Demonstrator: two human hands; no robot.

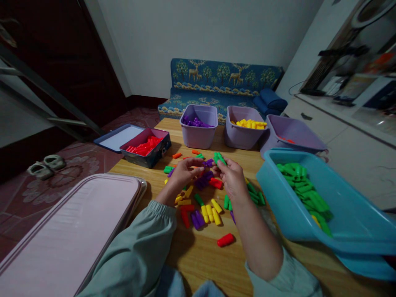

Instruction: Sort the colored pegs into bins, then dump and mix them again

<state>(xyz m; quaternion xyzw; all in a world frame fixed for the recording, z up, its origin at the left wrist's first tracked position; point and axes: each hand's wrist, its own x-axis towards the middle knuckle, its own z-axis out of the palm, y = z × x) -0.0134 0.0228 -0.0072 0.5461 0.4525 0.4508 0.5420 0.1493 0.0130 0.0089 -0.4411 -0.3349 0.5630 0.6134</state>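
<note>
My right hand [232, 176] is closed around several green plastic pegs [219, 157], held above the pile on the wooden table. My left hand [186, 174] is beside it, thumb and fingers apart, with nothing visibly held. Between the two hands a purple peg [208, 163] shows; I cannot tell whether a finger touches it. Below them lie more purple pegs [204, 180], a red peg [215, 183] and several yellow pegs [211, 213]. Loose green pegs [255, 196] are right of my right wrist, and a single red peg [225, 240] lies nearer me.
Purple tubs hold purple pieces [196, 122], yellow pieces [249, 123] and a few orange-red pieces [287, 140]. A blue tub [278, 206] with green pieces stands at right. An open case [148, 156] with red pieces is at left, behind a pink lid [80, 231].
</note>
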